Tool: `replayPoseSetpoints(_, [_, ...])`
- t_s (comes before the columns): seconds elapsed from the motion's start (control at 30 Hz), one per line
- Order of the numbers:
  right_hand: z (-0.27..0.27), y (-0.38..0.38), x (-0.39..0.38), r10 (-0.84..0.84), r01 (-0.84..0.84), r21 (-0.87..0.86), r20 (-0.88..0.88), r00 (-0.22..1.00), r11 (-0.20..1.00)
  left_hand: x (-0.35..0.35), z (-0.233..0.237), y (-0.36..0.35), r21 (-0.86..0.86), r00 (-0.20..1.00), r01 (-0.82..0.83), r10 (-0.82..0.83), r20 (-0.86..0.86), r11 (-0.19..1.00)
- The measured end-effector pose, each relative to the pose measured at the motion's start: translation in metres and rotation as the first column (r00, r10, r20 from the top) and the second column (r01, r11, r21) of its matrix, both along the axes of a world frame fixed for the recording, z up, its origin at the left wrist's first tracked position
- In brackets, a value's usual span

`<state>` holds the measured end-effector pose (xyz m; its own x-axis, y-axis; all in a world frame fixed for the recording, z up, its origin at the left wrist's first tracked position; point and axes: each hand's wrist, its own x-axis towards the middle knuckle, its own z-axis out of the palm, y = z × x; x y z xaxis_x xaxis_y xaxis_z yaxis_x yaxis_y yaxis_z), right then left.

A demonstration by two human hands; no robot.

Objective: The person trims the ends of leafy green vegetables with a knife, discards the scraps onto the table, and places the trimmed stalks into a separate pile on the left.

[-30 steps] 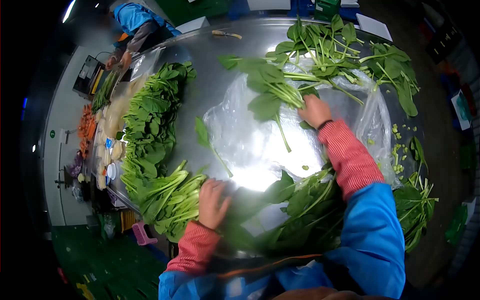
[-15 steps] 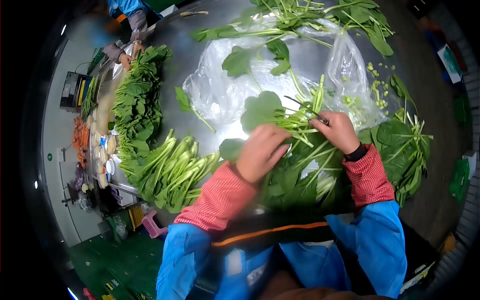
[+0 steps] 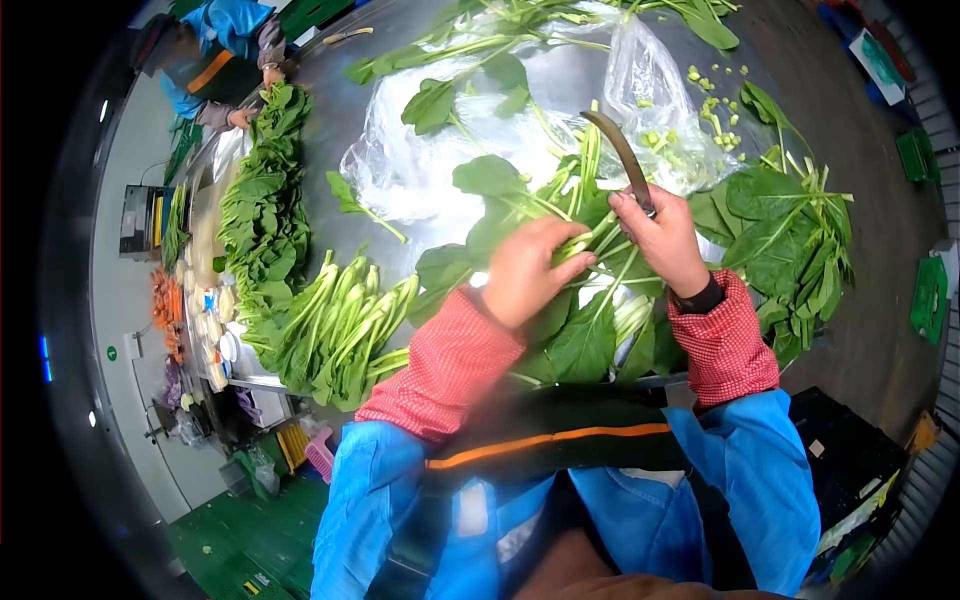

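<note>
My right hand (image 3: pixel 662 240) is wrapped round a small curved knife (image 3: pixel 622 150), its dark blade pointing up and to the left. My left hand (image 3: pixel 535 272) is closed with thumb and fingers on the stems of leafy greens (image 3: pixel 603 238), just left of the knife hand. Under both hands lies a loose heap of broad green leaves (image 3: pixel 585 338) with pale stems. Beyond them, more leafy stalks rest on a crumpled clear plastic bag (image 3: pixel 385 165). The handle of the knife is mostly hidden in my fingers.
Stacked greens (image 3: pixel 262 190) line the table's left side, with a stem bundle (image 3: pixel 345 315) nearer me. Another pile (image 3: pixel 790 230) sits at right, near cut stem bits (image 3: pixel 715 110). A second knife (image 3: pixel 348 35) lies at the far edge. A co-worker (image 3: pixel 215 60) touches the far-left greens.
The knife blade has swung from lying nearly flat to pointing upward. My left hand has moved slightly right and closed on the stems. The whole view has shifted a little.
</note>
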<state>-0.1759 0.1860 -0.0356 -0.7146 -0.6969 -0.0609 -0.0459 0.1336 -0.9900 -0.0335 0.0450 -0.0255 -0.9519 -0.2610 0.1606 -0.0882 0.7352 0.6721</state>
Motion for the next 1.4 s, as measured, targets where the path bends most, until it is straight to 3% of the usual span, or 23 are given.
replayPoseSetpoints(0.07, [-0.008,0.007,-0.003,-0.011,0.015,-0.031,0.117,0.993,0.999,0.0,-0.011,0.008,0.284,0.996,-0.09,0.081,0.044,0.954])
replayPoseSetpoints(0.13, [0.006,0.014,0.005,-0.129,0.138,0.005,-0.327,0.936,0.99,-0.001,-0.012,0.009,0.551,0.99,-0.137,0.091,0.111,0.823])
replayPoseSetpoints(0.2, [0.011,0.023,0.011,-0.11,0.167,0.007,-0.728,0.677,0.986,0.001,-0.004,0.011,0.796,0.987,-0.149,0.042,0.154,0.587])
replayPoseSetpoints(0.23, [0.008,0.028,0.012,-0.03,0.128,0.07,-0.763,0.645,0.989,0.002,0.0,0.012,0.884,0.985,-0.159,0.014,0.17,0.44])
replayPoseSetpoints(0.3, [-0.003,0.04,0.017,0.131,0.062,0.202,-0.812,0.569,0.977,0.005,0.007,0.015,0.901,0.982,-0.145,-0.049,0.18,0.409])
replayPoseSetpoints(0.37, [-0.042,0.054,0.01,0.121,0.155,0.297,-0.732,0.671,0.942,0.011,0.014,0.018,0.92,0.983,-0.144,-0.055,0.176,0.366])
replayPoseSetpoints(0.47, [-0.058,0.064,0.009,0.067,0.199,0.407,-0.554,0.83,0.892,0.032,0.001,0.008,0.94,0.991,-0.13,0.054,0.119,0.314])
replayPoseSetpoints(0.5, [-0.058,0.057,0.018,0.071,0.155,0.354,-0.549,0.833,0.922,0.038,-0.001,0.001,0.909,0.979,-0.204,0.088,0.185,0.364])
replayPoseSetpoints(0.57, [-0.057,0.038,0.03,0.066,0.08,0.238,-0.548,0.834,0.968,0.046,0.008,-0.003,0.872,0.935,-0.346,0.198,0.292,0.345])
replayPoseSetpoints(0.6, [-0.063,0.025,0.033,0.12,0.046,0.282,-0.542,0.832,0.958,0.048,0.016,0.0,0.88,0.924,-0.361,0.246,0.292,0.308])
replayPoseSetpoints(0.7, [-0.085,-0.01,0.043,0.184,0.159,0.433,-0.648,0.739,0.887,0.06,-0.01,-0.015,0.552,0.927,-0.375,0.29,0.238,0.745])
replayPoseSetpoints(0.73, [-0.093,-0.016,0.041,0.232,0.122,0.443,-0.662,0.713,0.888,0.063,-0.014,-0.015,0.482,0.911,-0.411,0.325,0.254,0.774])
replayPoseSetpoints(0.83, [-0.084,-0.021,0.042,0.157,0.085,0.328,-0.645,0.748,0.941,0.068,-0.014,-0.01,0.057,0.955,-0.295,0.296,0.003,0.954])
replayPoseSetpoints(0.9, [-0.063,-0.014,0.041,0.114,-0.014,0.185,-0.543,0.832,0.983,0.066,-0.003,-0.003,-0.185,0.968,-0.243,0.227,-0.107,0.952])
replayPoseSetpoints(0.97, [-0.029,-0.001,0.038,0.232,-0.18,0.16,-0.426,0.874,0.971,0.055,0.009,0.005,-0.369,0.965,-0.204,0.123,-0.231,0.907])
replayPoseSetpoints(1.07, [0.0,0.012,0.033,0.376,-0.345,0.191,-0.158,0.913,0.919,0.048,0.021,0.013,-0.4,0.987,-0.157,0.13,-0.094,0.903])
replayPoseSetpoints(1.1, [0.004,0.016,0.033,0.295,-0.262,0.162,-0.232,0.927,0.951,0.046,0.022,0.015,-0.402,0.992,-0.125,0.126,-0.025,0.907])
replayPoseSetpoints(1.13, [0.007,0.02,0.033,0.209,-0.177,0.127,-0.302,0.93,0.976,0.042,0.022,0.015,-0.36,0.992,-0.122,0.123,-0.02,0.925])
replayPoseSetpoints(1.2, [0.015,0.029,0.038,0.023,0.013,0.066,-0.516,0.856,0.998,0.035,0.008,0.018,0.092,0.978,-0.205,0.207,-0.016,0.975])
replayPoseSetpoints(1.23, [0.013,0.035,0.041,0.042,0.025,0.104,-0.593,0.804,0.994,0.033,0.004,0.02,0.315,0.97,-0.233,0.243,0.008,0.92])
replayPoseSetpoints(1.27, [0.009,0.041,0.045,0.066,0.041,0.144,-0.663,0.746,0.989,0.032,0.002,0.019,0.564,0.975,-0.22,0.175,0.134,0.796])
replayPoseSetpoints(1.3, [0.003,0.046,0.047,0.093,0.062,0.183,-0.725,0.683,0.981,0.029,0.006,0.023,0.65,0.974,-0.226,0.156,0.165,0.726])
replayPoseSetpoints(1.4, [-0.052,0.067,0.031,0.044,0.158,0.262,-0.628,0.777,0.952,0.025,0.011,0.03,0.83,0.963,-0.266,0.106,0.247,0.489])
